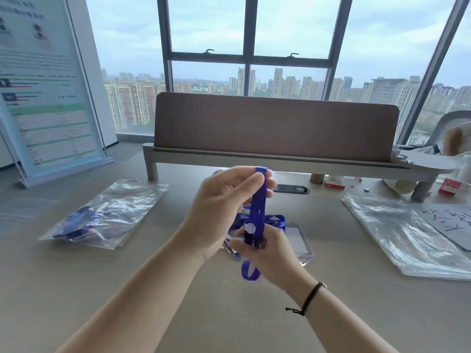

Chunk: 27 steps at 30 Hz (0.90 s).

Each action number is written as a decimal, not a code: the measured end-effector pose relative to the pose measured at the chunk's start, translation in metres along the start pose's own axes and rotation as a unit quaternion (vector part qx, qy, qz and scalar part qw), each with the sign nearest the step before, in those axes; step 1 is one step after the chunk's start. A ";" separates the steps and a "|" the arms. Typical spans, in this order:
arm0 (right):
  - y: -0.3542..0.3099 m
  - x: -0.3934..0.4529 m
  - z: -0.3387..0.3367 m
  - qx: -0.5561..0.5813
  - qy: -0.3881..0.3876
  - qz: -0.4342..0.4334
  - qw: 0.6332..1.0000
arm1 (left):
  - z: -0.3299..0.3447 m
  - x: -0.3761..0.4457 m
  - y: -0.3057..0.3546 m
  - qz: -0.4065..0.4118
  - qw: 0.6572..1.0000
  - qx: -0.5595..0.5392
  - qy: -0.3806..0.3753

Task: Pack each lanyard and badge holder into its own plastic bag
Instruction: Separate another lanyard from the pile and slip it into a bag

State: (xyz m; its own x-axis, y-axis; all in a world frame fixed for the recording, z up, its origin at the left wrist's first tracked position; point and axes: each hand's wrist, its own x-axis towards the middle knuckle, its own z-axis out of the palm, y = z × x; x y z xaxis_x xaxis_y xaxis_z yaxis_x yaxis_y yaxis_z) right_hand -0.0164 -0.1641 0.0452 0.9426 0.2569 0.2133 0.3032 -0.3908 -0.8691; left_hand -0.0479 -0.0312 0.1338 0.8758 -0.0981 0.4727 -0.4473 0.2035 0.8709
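A blue lanyard (258, 215) is stretched upright between my two hands above the table. My left hand (224, 200) pinches its top loop between thumb and fingers. Lower down, my right hand (265, 248) grips the strap at its black buckle, and a short blue loop hangs below that hand. More of the strap lies bunched behind my hands. A clear badge holder (299, 242) lies flat on the table, partly hidden by my right hand. At the left lies a plastic bag (122, 207) with a blue lanyard inside it.
A stack of clear plastic bags (397, 233) lies at the right, a sheet with handwriting (448, 222) on it. A brown desk divider (275, 126) on a raised shelf stands behind. Small red boxes (334, 183) sit under the shelf. A poster stand (48, 82) is at left.
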 end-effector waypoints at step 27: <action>-0.008 -0.027 -0.030 0.270 -0.068 0.184 0.943 | -0.010 -0.046 -0.071 -0.187 0.915 0.355 0.044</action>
State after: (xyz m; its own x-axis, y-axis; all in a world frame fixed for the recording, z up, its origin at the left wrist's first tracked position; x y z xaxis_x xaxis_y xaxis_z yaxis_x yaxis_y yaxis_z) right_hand -0.0402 -0.1945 0.0592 0.9323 0.3166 -0.1747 -0.1913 0.0219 -0.9813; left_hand -0.0552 -0.0312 0.0490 0.9889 0.0540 0.1381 -0.0909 -0.5150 0.8523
